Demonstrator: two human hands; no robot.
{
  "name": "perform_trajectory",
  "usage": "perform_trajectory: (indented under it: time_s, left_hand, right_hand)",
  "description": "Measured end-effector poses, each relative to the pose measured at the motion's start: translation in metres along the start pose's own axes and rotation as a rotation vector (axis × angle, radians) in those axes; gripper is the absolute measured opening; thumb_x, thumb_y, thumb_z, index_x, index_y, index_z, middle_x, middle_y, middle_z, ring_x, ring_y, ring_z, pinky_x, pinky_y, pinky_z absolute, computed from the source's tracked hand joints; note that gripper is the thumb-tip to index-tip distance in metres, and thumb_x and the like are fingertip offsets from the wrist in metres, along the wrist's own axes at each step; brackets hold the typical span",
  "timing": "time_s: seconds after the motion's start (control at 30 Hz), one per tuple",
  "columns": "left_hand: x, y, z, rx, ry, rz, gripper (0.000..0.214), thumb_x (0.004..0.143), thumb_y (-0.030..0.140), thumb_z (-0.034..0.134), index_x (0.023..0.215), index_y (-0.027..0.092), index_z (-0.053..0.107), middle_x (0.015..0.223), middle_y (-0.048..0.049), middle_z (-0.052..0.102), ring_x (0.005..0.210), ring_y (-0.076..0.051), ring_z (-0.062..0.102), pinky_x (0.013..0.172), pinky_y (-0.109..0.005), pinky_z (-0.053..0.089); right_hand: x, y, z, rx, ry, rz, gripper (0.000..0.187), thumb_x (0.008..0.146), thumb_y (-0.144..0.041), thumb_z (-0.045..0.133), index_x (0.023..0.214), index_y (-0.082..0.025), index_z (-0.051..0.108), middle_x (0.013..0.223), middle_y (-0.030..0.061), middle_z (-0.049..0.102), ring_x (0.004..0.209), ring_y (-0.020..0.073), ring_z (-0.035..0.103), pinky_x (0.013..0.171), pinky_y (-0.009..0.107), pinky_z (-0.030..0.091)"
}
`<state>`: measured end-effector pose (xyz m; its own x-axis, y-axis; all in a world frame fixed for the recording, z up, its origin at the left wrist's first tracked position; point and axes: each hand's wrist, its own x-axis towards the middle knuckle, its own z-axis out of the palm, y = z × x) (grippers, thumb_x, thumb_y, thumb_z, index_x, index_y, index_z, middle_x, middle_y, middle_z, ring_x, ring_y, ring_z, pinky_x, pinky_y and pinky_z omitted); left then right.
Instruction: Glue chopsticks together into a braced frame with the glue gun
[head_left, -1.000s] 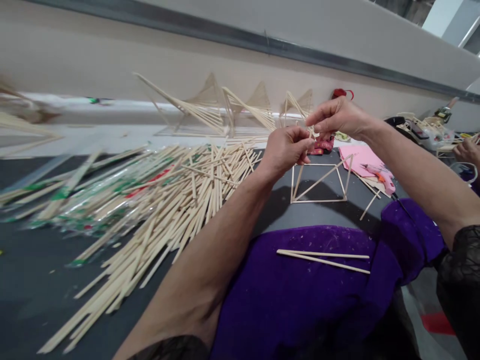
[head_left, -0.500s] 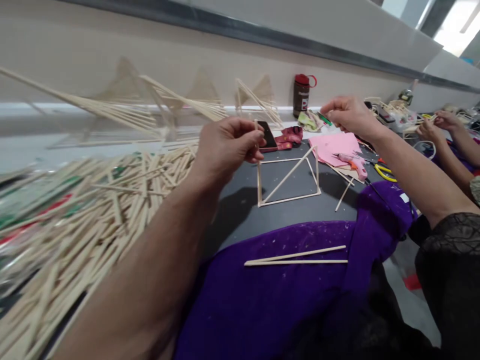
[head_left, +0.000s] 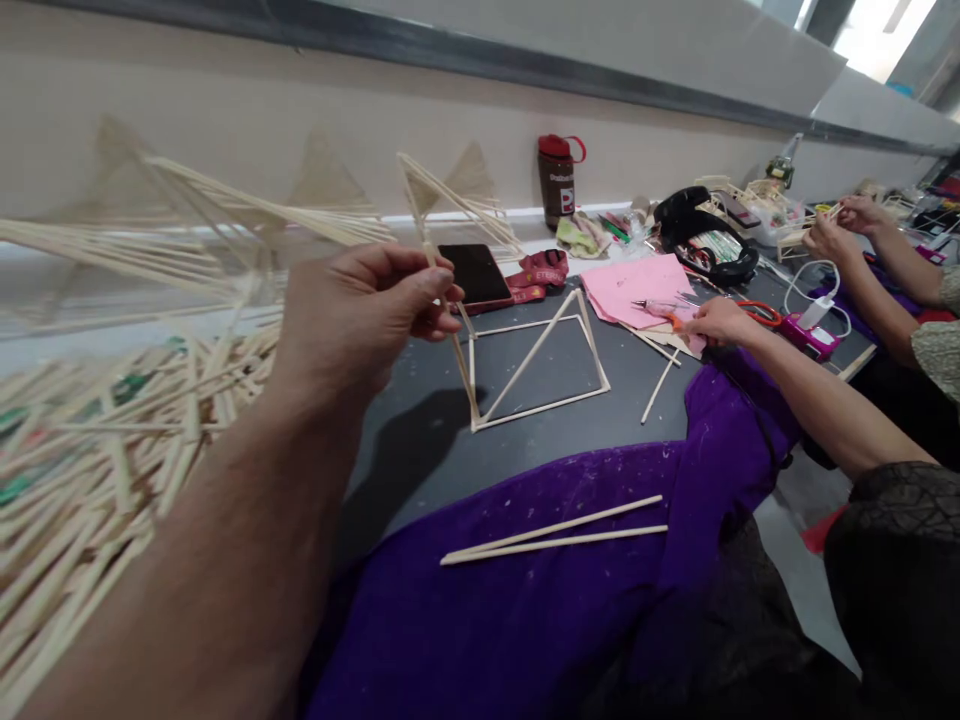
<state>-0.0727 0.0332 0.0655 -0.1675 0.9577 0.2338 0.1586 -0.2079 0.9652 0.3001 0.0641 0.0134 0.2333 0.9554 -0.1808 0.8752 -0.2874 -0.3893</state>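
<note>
My left hand [head_left: 375,310] pinches a thin wooden stick [head_left: 462,375] that slants down to the near left corner of a stick frame [head_left: 547,410]. This frame lies on the grey tabletop, with other sticks rising to a peak on its right side. Around the handle of a glue gun [head_left: 661,309], my right hand [head_left: 720,322] is closed; the gun's nozzle points left over pink paper [head_left: 630,280]. Two loose sticks [head_left: 555,545] rest on the purple cloth [head_left: 540,620] over my lap.
A big pile of sticks [head_left: 127,470] covers the left side. Finished stick structures [head_left: 270,210] stand along the wall. Behind the frame are a phone [head_left: 472,273], a red lanyard [head_left: 541,272] and a bottle [head_left: 556,180]. Another person's hands [head_left: 844,230] work at far right.
My right hand has come down from beside the green item at the back to the glue gun and closed on it. The view has shifted right; my left hand keeps its pinch on the stick.
</note>
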Motion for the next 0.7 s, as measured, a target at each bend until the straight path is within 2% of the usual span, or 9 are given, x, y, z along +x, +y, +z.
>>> perform_trajectory:
  time_s: [0.13, 0.27, 0.33, 0.4, 0.57, 0.7]
  left_hand:
    - [-0.002, 0.001, 0.0, -0.011, 0.01, -0.001, 0.011, 0.08, 0.006, 0.071, 0.078, 0.017, 0.073, 0.064, 0.0054, 0.068, 0.046, -0.006, 0.058, 0.043, -0.016, 0.046]
    - [-0.003, 0.002, 0.001, -0.011, 0.008, -0.01, 0.011, 0.081, 0.007, 0.07, 0.079, 0.016, 0.074, 0.064, 0.0049, 0.069, 0.046, -0.006, 0.059, 0.044, -0.016, 0.047]
    - [-0.002, 0.002, 0.001, -0.011, 0.004, -0.023, 0.011, 0.082, 0.006, 0.069, 0.08, 0.015, 0.074, 0.065, 0.0048, 0.069, 0.046, -0.005, 0.058, 0.045, -0.016, 0.047]
    - [-0.002, 0.002, 0.001, -0.01, 0.011, -0.035, 0.01, 0.082, 0.006, 0.069, 0.08, 0.015, 0.074, 0.064, 0.0051, 0.069, 0.045, -0.006, 0.058, 0.045, -0.016, 0.047]
    - [0.001, -0.001, -0.001, -0.026, 0.01, -0.053, 0.012, 0.083, 0.005, 0.068, 0.082, 0.015, 0.074, 0.061, 0.0059, 0.069, 0.044, -0.005, 0.059, 0.043, -0.015, 0.046]
    - [0.006, -0.009, -0.004, -0.046, -0.01, -0.038, 0.01, 0.081, 0.008, 0.068, 0.083, 0.015, 0.074, 0.063, 0.003, 0.07, 0.044, -0.007, 0.059, 0.042, -0.016, 0.045]
  right_hand:
    - [0.006, 0.01, 0.004, 0.194, 0.136, -0.024, 0.029, 0.072, -0.026, 0.077, 0.05, -0.019, 0.059, 0.045, -0.0013, 0.049, 0.047, 0.0114, 0.042, 0.047, 0.028, 0.029]
    - [0.006, 0.008, -0.001, 0.658, 0.307, -0.146, 0.02, 0.066, -0.028, 0.074, 0.056, -0.02, 0.058, 0.05, -0.0023, 0.053, 0.051, 0.0111, 0.045, 0.05, 0.026, 0.035]
    - [0.005, 0.0, -0.005, 0.86, 0.348, -0.2, 0.02, 0.062, -0.029, 0.075, 0.059, -0.021, 0.057, 0.052, -0.0039, 0.052, 0.051, 0.0096, 0.043, 0.048, 0.023, 0.034]
    - [0.002, -0.011, -0.009, 1.002, 0.326, -0.234, 0.021, 0.058, -0.029, 0.076, 0.062, -0.021, 0.056, 0.054, -0.0046, 0.052, 0.051, 0.0085, 0.042, 0.046, 0.021, 0.033]
    - [-0.006, -0.045, -0.013, 1.194, -0.002, -0.246, 0.022, 0.057, -0.027, 0.074, 0.073, -0.018, 0.06, 0.057, -0.0056, 0.051, 0.045, 0.006, 0.042, 0.039, 0.018, 0.031]
    - [-0.008, -0.08, -0.008, 1.256, 0.046, -0.292, 0.019, 0.068, -0.027, 0.072, 0.08, -0.017, 0.063, 0.069, 0.0016, 0.067, 0.054, 0.0107, 0.062, 0.043, 0.018, 0.046]
